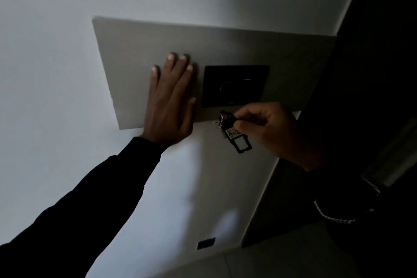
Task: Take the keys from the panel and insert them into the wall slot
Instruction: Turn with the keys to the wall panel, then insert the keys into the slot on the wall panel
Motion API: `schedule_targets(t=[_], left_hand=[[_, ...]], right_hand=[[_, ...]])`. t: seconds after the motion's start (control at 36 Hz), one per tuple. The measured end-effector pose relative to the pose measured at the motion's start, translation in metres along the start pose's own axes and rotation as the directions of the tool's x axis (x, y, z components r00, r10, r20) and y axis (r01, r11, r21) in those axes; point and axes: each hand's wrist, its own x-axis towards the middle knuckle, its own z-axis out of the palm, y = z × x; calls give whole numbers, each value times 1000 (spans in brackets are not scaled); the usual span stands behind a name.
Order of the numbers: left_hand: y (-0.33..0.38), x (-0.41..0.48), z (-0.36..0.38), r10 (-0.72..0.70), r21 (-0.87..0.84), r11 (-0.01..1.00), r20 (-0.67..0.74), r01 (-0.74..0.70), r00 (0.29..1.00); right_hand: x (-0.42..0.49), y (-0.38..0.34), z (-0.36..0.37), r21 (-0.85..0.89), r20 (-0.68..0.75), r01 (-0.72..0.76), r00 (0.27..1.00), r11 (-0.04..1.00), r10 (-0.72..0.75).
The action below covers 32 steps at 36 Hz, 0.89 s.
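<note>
A beige panel (225, 45) is mounted on the white wall. A black switch plate (234, 84) sits in its lower right part. My left hand (169, 99) lies flat against the panel, fingers spread, just left of the black plate. My right hand (270, 128) pinches a black key tag (237, 140) with a numbered label and a metal ring, just below the black plate at the panel's bottom edge. The keys themselves are mostly hidden behind the tag and my fingers.
The room is dim. A dark door or opening (372, 74) fills the right side beyond the wall corner. A small dark socket (206, 243) sits low on the wall near the floor. A bracelet (338, 214) circles my right wrist.
</note>
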Motion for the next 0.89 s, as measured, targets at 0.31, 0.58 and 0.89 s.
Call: schedule_targets(t=[0.31,0.58,0.89], left_hand=[[-25,26,38,84,669,742,-33,-40,996],[-28,28,43,114,737,676,-77,-21,991],[-25,29,42,114,751,660,-85,-11,990]], right_hand=[[96,2,-58,146,-151,314,944,938,-293],[122,16,-63,239,-205,323,938,916,-278],[116,40,-58,186,-172,293,949,938,-263]])
